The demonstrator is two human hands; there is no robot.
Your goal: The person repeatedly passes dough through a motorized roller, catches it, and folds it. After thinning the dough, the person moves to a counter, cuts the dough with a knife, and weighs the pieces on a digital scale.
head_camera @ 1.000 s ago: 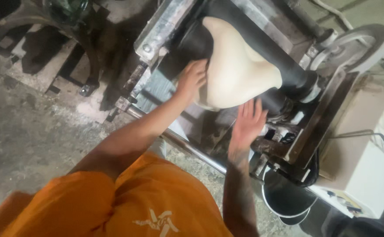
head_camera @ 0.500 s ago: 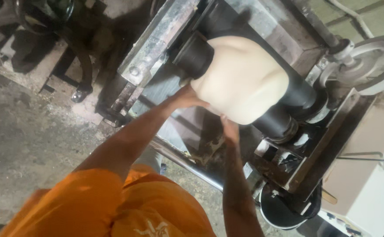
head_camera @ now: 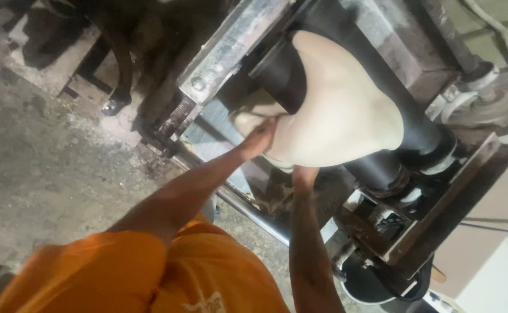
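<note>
Both hands, left hand (head_camera: 261, 138) and right hand (head_camera: 304, 175), fingers hidden, grip unclear, under cream dough sheet (head_camera: 338, 110) draped over black roller (head_camera: 381, 165) running near-right to far-left.

We see a dim, warm-lit scene, soft and slightly motion-blurred throughout. Light falls brightest on the pale cream rubbery sheet over the black roller (head_camera: 341, 110) and the orange shirt (head_camera: 149, 272). Deep shadow swallows the top-left corner and the machine's underside. The grey concrete floor (head_camera: 39, 174) looks grainy, with edges smeared.
</note>
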